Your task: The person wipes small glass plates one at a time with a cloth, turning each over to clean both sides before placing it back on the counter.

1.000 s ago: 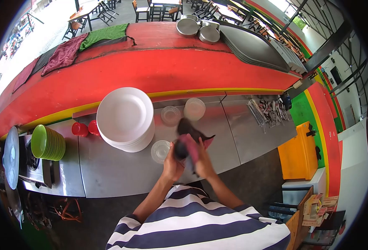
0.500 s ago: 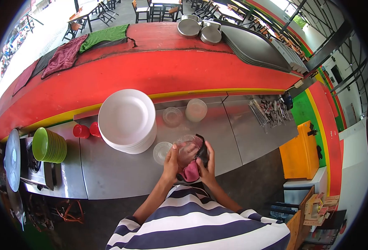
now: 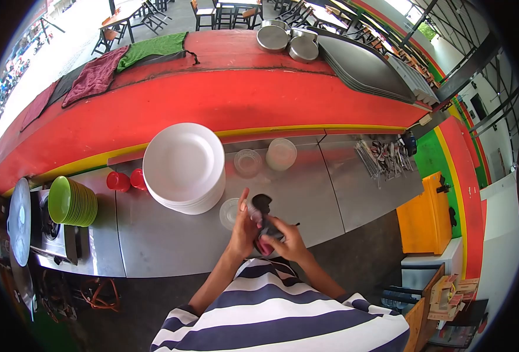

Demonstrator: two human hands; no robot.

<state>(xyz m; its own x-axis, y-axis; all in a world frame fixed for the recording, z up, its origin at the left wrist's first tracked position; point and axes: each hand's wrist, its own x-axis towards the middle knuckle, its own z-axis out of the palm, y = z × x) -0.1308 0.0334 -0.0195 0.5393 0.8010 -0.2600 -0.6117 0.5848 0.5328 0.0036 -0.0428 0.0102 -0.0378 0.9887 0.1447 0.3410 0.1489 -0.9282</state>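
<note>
Over the counter's near edge, my left hand (image 3: 245,232) has its index finger raised and its thumb side curled round a clear container, now mostly hidden behind cloth and fingers. My right hand (image 3: 290,240) grips a dark and pink cloth (image 3: 262,203) and presses it against that container. Just left of my left hand a clear round container (image 3: 229,213) sits on the steel counter (image 3: 165,246). Farther back are another clear container (image 3: 248,163) and a taller translucent stack of them (image 3: 281,155).
A tall stack of white plates (image 3: 184,157) stands left of my hands, with red cups (image 3: 118,181) and stacked green bowls (image 3: 71,201) beyond. Cutlery (image 3: 383,157) lies at the right. Towels (image 3: 95,76), metal pots (image 3: 273,37) and trays (image 3: 359,67) rest on the red ledge (image 3: 212,94).
The clear container, seen plainly before, has been tilted and is now mostly hidden. My right hand has turned over it with the cloth. The view has shifted slightly.
</note>
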